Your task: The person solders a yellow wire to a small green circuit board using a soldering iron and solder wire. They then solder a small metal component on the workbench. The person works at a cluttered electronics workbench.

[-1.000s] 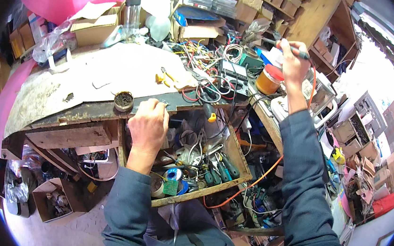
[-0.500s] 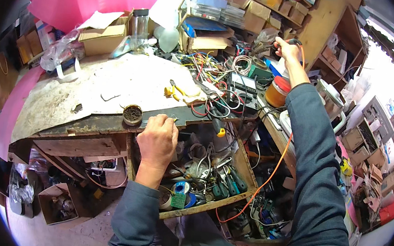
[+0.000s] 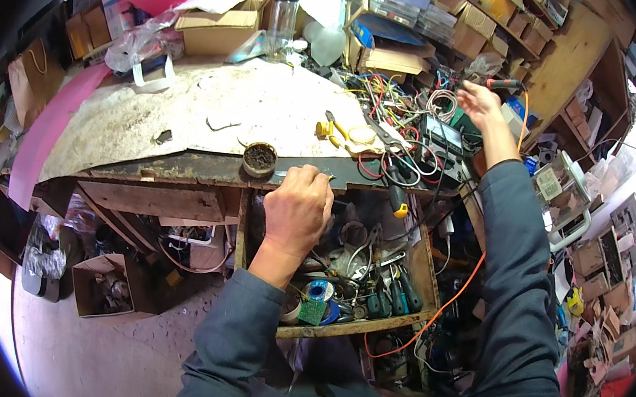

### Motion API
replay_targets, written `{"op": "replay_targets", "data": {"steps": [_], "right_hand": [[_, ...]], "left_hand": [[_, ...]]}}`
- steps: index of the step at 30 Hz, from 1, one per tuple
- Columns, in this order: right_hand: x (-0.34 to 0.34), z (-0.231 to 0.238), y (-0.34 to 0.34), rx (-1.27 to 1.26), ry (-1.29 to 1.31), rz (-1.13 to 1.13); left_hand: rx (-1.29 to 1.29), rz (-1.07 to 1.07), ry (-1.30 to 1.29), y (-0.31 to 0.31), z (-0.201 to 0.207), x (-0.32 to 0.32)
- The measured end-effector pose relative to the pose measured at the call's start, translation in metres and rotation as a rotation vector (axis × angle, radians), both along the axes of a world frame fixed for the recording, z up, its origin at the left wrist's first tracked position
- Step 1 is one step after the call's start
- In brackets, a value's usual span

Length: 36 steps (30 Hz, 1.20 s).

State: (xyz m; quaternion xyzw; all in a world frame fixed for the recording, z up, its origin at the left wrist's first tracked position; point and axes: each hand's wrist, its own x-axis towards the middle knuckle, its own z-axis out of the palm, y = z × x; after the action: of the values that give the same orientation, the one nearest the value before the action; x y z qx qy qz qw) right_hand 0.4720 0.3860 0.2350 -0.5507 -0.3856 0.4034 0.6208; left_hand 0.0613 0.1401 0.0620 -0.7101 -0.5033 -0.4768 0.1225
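Note:
My left hand (image 3: 298, 206) rests at the front edge of the bench, back of the hand up, fingers curled in a pinch. A small yellowish tip shows beside its fingertips; what it belongs to is hidden. Just left of it stands a small round tin (image 3: 260, 159) with dark brown stuff inside. My right hand (image 3: 480, 107) reaches far out to the back right, fingers apart and seemingly empty. Right beside it is a soldering iron (image 3: 503, 84) with a dark and red handle and an orange cord (image 3: 456, 292) that hangs down past my forearm.
Under my left forearm an open drawer (image 3: 355, 331) holds pliers, screwdrivers and solder spools. Yellow-handled cutters (image 3: 328, 129) and scissors lie on the stained sheet (image 3: 187, 121). Tangled wires and a meter (image 3: 443, 134) crowd the back right. Boxes and a clear jar (image 3: 282, 23) stand behind.
The whole view has shifted, with the bench now further right. My right hand has let go of the soldering iron, and its fingers have spread. My left hand keeps its pinch at the bench edge.

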Motion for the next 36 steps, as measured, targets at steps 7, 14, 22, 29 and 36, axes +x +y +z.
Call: {"op": "replay_targets", "data": {"steps": [7,14,22,29,36], "right_hand": [[-0.201,-0.011,-0.078,0.275,-1.5,0.939],[-0.229,-0.039,-0.069,0.027,-1.74,0.981],[-0.231,-0.03,-0.071,0.442,-1.68,0.686],[-0.285,-0.032,-0.097,0.323,-1.346,0.589],[-0.334,-0.055,-0.128,0.362,-1.072,0.946]], "left_hand": [[0.008,0.036,0.02,-0.001,-0.003,-0.01],[-0.037,0.018,-0.008,0.0,-0.004,-0.008],[-0.056,0.017,0.001,0.001,-0.007,-0.004],[-0.034,-0.004,-0.011,0.002,-0.008,-0.002],[0.029,0.025,-0.024,0.004,-0.012,-0.003]]}}
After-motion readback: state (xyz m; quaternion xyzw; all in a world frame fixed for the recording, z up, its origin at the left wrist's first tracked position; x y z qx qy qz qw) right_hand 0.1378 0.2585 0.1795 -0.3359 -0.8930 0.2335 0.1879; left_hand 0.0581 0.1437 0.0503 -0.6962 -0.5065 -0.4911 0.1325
